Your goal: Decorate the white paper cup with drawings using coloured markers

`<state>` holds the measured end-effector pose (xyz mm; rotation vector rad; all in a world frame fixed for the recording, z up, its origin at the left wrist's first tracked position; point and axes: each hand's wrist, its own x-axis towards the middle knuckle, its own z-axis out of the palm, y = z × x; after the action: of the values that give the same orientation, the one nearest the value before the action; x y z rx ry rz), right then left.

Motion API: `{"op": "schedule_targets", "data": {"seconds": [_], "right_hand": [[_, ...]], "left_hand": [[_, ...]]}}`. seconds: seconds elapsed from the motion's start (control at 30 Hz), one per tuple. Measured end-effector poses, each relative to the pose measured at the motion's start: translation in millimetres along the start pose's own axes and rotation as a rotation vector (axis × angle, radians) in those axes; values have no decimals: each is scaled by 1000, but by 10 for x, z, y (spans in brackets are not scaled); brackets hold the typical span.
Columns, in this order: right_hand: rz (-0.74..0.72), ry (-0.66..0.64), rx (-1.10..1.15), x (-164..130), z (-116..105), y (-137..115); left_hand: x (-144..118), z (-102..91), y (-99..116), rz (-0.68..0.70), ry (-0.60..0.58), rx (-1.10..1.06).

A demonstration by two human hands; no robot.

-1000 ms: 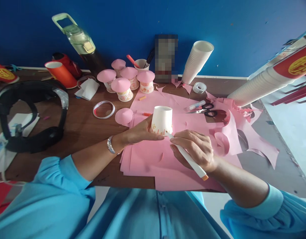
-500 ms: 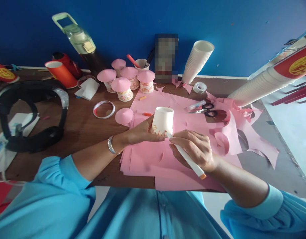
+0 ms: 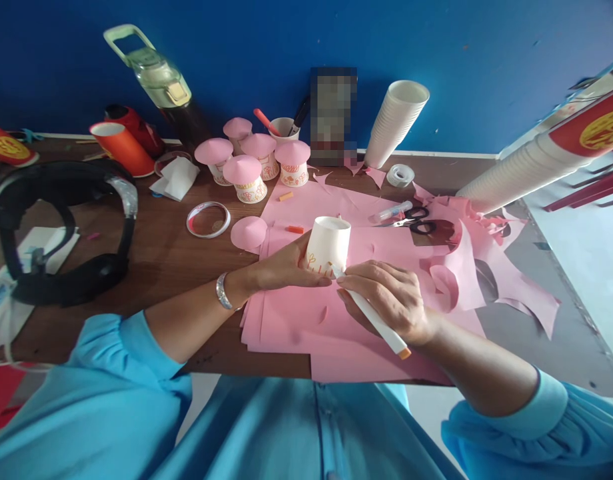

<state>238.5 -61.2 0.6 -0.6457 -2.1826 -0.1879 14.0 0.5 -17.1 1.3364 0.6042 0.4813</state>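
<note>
The paper cup (image 3: 327, 244) stands upside down on the pink paper (image 3: 306, 313), your left hand (image 3: 286, 263) clasping its left side; your right hand (image 3: 386, 297) fingers pinch the marker (image 3: 374, 319), tip touching its lower right wall.

An upturned white paper cup (image 3: 327, 244) stands at frame centre on the spread pink paper sheets (image 3: 306, 313). Five pink-capped cup mushrooms (image 3: 246, 179) cluster above it, left of centre. Black-handled scissors (image 3: 415, 221) lie to its right, a clear tape ring (image 3: 208, 220) to its left, on the brown wooden surface (image 3: 151, 260).
</note>
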Motion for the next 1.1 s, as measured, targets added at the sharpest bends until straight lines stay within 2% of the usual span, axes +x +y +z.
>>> {"op": "schedule_targets", "data": {"seconds": [0.43,0.73,1.1], "right_hand": [[23,26,-27,11,-15,-8],[3,21,-3,6,-6,-24],[8,35,-18,21,-18,-19]], "left_hand": [[8,-20,-53,25,7,9],[-13,-22,-2,7,-46,-65],[-12,-26,-18,14,-20,-20]]}}
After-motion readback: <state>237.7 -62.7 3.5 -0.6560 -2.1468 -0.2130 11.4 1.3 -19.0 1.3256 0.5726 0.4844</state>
